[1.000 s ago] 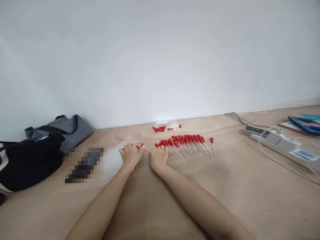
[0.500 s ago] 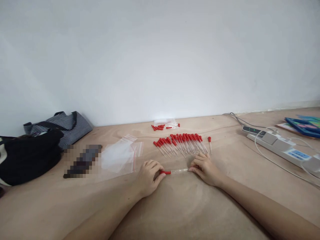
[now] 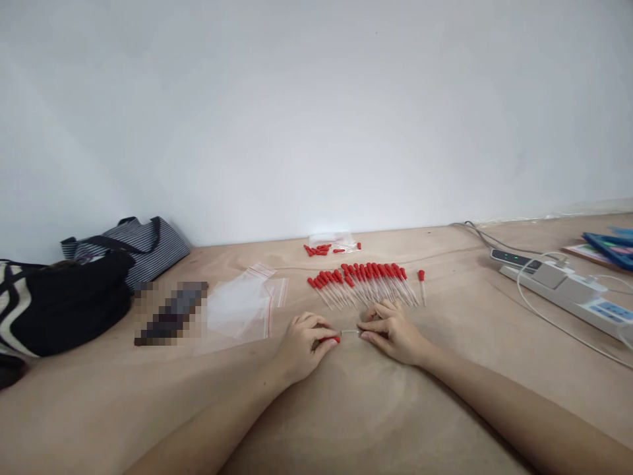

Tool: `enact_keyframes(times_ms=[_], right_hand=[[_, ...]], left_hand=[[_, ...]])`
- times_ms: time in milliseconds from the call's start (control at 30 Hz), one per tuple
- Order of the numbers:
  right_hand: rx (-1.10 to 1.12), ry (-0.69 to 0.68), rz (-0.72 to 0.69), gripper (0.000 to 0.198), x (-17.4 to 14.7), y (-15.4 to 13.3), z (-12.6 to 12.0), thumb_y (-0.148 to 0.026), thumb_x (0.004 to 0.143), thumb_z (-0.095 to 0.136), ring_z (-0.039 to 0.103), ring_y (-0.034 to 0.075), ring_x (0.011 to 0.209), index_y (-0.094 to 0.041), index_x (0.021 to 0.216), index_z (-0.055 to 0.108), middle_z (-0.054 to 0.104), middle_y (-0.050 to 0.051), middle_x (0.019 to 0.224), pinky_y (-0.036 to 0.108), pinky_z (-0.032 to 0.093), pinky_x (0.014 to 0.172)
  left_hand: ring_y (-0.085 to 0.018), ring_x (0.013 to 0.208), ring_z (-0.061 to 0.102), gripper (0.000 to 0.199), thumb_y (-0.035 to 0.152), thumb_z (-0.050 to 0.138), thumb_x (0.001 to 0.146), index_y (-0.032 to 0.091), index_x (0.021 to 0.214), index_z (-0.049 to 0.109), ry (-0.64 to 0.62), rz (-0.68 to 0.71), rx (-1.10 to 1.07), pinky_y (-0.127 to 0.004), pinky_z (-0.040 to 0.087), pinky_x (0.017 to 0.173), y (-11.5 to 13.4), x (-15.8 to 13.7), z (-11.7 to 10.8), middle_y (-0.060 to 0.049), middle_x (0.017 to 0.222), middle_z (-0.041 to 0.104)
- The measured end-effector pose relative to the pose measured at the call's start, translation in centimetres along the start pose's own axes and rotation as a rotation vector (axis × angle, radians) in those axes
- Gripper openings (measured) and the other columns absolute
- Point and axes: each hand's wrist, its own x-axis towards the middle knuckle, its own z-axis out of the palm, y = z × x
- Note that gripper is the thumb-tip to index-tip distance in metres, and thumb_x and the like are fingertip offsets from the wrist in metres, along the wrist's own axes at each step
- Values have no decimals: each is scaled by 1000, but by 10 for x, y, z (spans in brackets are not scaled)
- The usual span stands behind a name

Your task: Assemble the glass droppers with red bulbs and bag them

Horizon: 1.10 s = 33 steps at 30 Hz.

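Between thumb and fingers, my left hand [image 3: 307,346] pinches a red rubber dropper bulb [image 3: 337,340], mostly covered by the fingers. My right hand [image 3: 390,334] grips a clear glass dropper tube [image 3: 350,332] whose bare end points at the bulb. Whether tube and bulb touch cannot be made out. Just beyond my hands lies a row of droppers [image 3: 370,280] with red bulbs and clear stems, side by side. One single dropper [image 3: 422,287] rests a little apart at the row's right end. Farther back is a small pile of loose red bulbs [image 3: 319,250].
Clear zip bags [image 3: 237,307] lie left of my hands, beside a pixelated dark object [image 3: 173,313]. A striped bag [image 3: 158,247] and a black bag [image 3: 74,310] stand far left. To the right are a power strip [image 3: 568,290], cables and a blue item [image 3: 610,249].
My hands have come closer together, and less of the glass tube shows between them. My right hand has shifted left along the tube. The camera view has moved slightly.
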Motion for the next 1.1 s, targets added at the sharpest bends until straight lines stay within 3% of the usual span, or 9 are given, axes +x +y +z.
enact_keyframes(times_ms=[233,600,900,1100], right_hand=[[5,69,16,16,-3,-3,3,-26,84,50,49,17,83,-22,78,64,60,4,86,34,29,75],[64,102,113,14,1,-26,-2,-22,85,43,52,15,83,-21,79,56,64,0,76,37,19,86],[127,89,81,18,2,-28,3,-23,86,42,50,15,77,-21,81,59,64,1,72,37,20,84],[154,124,58,21,2,-31,7,-27,87,43,48,15,75,-21,81,63,62,1,69,36,22,79]], left_hand=[[-19,84,56,17,25,48,83,22,84,65,28,-38,-53,-36,39,78,3,0,-6,-3,85,66],[-17,78,57,18,28,46,84,22,85,63,104,-65,-85,-31,42,74,0,1,-4,-1,78,65],[-17,79,57,15,25,47,83,20,85,61,87,-67,-100,-32,40,77,0,2,-4,-2,81,65],[-17,78,58,14,22,47,82,21,83,61,11,-105,-82,-37,35,81,2,3,-5,0,76,64]])
